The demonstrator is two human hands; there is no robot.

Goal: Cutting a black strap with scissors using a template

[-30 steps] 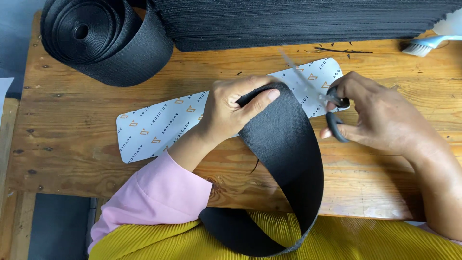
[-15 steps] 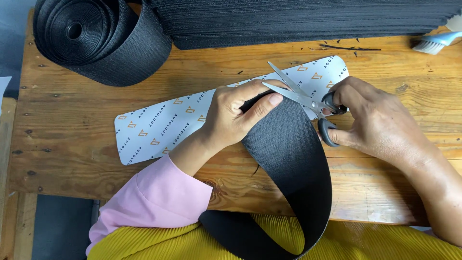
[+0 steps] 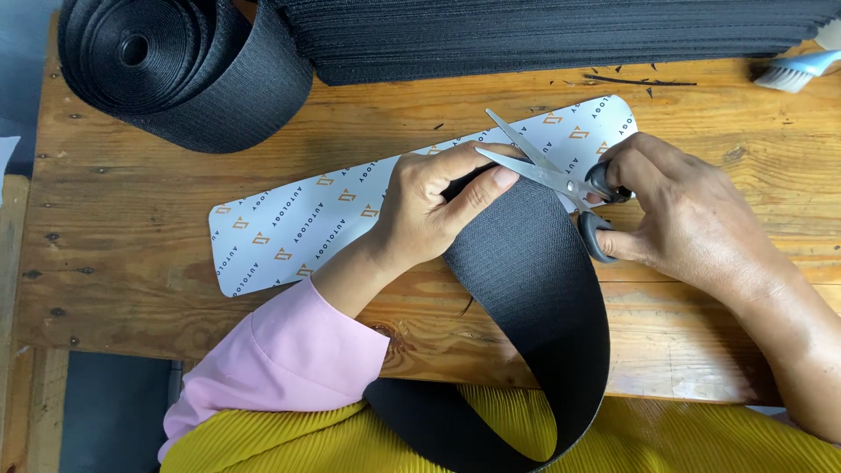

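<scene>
Looking down from head height, a wooden table (image 3: 175, 342) is seen with two bare hands at work on a wide black strap (image 3: 534, 289). The strap is pressed flat against a white printed card (image 3: 298, 232) by the left hand (image 3: 434, 206), whose fingers are closed on the strap's end, thumb stretched along its top edge. From there the strap runs down over the table's near edge and curves back in a loop above a yellow pleated cloth (image 3: 701, 438). A pair of scissors (image 3: 547, 175) with dark handles is gripped by the right hand (image 3: 679, 219), fingers curled through the loops; the blades are spread apart, straddling the strap's upper edge just beside the left thumb. A pink sleeve (image 3: 272, 359) covers the left forearm. At the table's far left a big roll of black strap (image 3: 175, 66) is lying, with a stack of cut black pieces (image 3: 561, 35) beside it. A pale blue brush (image 3: 793, 72) is seen at the far right corner
</scene>
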